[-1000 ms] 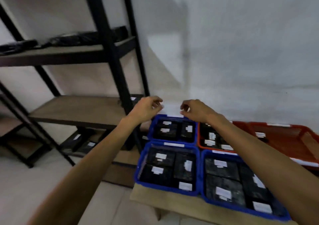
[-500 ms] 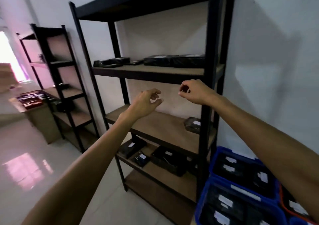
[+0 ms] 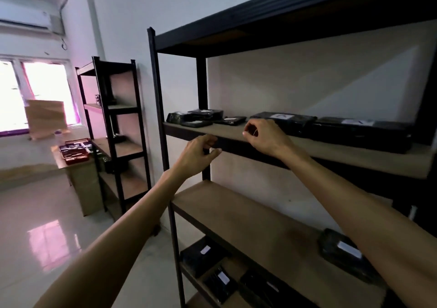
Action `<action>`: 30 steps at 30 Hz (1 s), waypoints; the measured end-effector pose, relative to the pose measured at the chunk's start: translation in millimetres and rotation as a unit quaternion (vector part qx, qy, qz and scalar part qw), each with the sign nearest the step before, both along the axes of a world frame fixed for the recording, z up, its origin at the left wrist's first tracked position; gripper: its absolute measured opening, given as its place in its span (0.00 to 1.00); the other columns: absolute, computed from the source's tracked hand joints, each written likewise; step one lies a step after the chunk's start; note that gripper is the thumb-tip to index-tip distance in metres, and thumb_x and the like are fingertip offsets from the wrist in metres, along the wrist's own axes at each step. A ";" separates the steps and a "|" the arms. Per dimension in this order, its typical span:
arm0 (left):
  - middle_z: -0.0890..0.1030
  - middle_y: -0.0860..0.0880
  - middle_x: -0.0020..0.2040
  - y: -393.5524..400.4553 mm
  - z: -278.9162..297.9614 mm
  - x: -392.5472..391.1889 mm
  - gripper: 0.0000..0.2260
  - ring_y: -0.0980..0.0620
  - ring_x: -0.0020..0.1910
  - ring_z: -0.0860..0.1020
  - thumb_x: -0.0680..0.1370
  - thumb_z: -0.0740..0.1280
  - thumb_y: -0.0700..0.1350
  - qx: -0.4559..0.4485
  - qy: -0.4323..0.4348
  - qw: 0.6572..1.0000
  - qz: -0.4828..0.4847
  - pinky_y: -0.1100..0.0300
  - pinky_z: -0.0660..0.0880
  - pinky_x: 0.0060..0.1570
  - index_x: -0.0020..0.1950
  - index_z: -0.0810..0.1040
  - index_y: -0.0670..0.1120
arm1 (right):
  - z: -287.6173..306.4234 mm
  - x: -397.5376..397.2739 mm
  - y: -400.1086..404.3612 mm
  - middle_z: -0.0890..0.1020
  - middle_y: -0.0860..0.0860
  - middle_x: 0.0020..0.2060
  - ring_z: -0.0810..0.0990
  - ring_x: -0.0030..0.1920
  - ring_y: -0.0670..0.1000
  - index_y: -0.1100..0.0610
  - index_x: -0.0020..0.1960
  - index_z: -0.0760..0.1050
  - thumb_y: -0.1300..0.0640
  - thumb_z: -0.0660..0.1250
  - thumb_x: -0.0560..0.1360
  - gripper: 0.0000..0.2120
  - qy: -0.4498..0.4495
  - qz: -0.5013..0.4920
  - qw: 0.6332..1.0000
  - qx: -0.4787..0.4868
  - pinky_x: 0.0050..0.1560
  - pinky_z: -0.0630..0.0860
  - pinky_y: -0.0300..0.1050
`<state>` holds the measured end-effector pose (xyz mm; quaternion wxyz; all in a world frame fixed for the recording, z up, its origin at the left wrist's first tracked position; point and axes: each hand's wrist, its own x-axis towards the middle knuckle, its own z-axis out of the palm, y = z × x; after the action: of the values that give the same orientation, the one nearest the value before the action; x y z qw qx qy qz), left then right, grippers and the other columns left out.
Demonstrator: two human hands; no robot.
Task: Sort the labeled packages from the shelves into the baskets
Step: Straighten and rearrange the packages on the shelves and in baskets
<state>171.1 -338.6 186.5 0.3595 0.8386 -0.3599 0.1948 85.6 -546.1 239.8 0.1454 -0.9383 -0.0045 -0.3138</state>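
Note:
Black wrapped packages with white labels lie on a black metal shelving unit (image 3: 260, 139). On the upper shelf, a pile of small packages (image 3: 196, 118) sits at the left and two long packages (image 3: 286, 120) (image 3: 361, 132) at the right. One package (image 3: 343, 255) rests on the middle shelf, more packages (image 3: 220, 277) on the lower one. My left hand (image 3: 196, 154) hovers in front of the upper shelf's edge, fingers loosely curled, holding nothing. My right hand (image 3: 264, 135) is over that shelf's front edge, just before the nearer long package, fingers curled and empty. No baskets are in view.
A second black shelving unit (image 3: 115, 137) stands further left by the wall. Beside it a cardboard-coloured table carries a red tray (image 3: 75, 151) of dark items. A cardboard box (image 3: 45, 118) leans by the bright window. The glossy floor (image 3: 35, 225) stretches out to the left.
The view has swung up and left from the blue and red baskets to the shelves. Both empty hands have risen to the upper shelf, the right one now reaching its front edge.

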 end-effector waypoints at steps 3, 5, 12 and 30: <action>0.81 0.49 0.59 4.4 2.2 53.2 0.19 0.55 0.56 0.79 0.78 0.70 0.51 -0.041 0.009 0.999 -0.003 0.63 0.75 0.55 0.67 0.77 0.45 | 3.4 56.2 6.2 0.83 0.48 0.45 0.80 0.45 0.50 0.52 0.50 0.80 0.50 0.66 0.77 0.08 -0.001 -0.021 1.000 0.003 0.47 0.78 0.47; 0.82 0.50 0.58 3.2 5.4 89.2 0.18 0.59 0.54 0.79 0.78 0.69 0.51 -0.056 0.010 0.998 -0.006 0.68 0.73 0.53 0.66 0.78 0.46 | 3.3 89.7 8.0 0.84 0.51 0.46 0.81 0.47 0.54 0.52 0.50 0.80 0.50 0.64 0.76 0.08 0.003 -0.050 0.999 0.001 0.48 0.79 0.49; 0.83 0.50 0.58 -30.5 24.2 216.5 0.17 0.52 0.58 0.80 0.76 0.70 0.51 -0.029 0.009 0.996 -0.082 0.54 0.75 0.62 0.63 0.79 0.48 | 4.6 176.8 9.8 0.81 0.56 0.54 0.80 0.55 0.58 0.54 0.54 0.76 0.54 0.62 0.78 0.08 0.014 -0.165 0.986 0.005 0.52 0.78 0.51; 0.65 0.40 0.76 -175.1 56.6 355.9 0.32 0.38 0.74 0.63 0.80 0.54 0.66 0.330 0.018 0.940 -0.087 0.44 0.59 0.73 0.77 0.62 0.47 | -12.5 216.0 -18.6 0.76 0.55 0.57 0.79 0.56 0.57 0.56 0.56 0.74 0.55 0.64 0.76 0.09 0.026 -0.318 0.948 -0.015 0.52 0.76 0.49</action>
<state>527.0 -513.7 243.1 0.0842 0.8789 -0.4692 0.0182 301.6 -564.7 227.3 0.0242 -0.9009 0.2934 -0.3191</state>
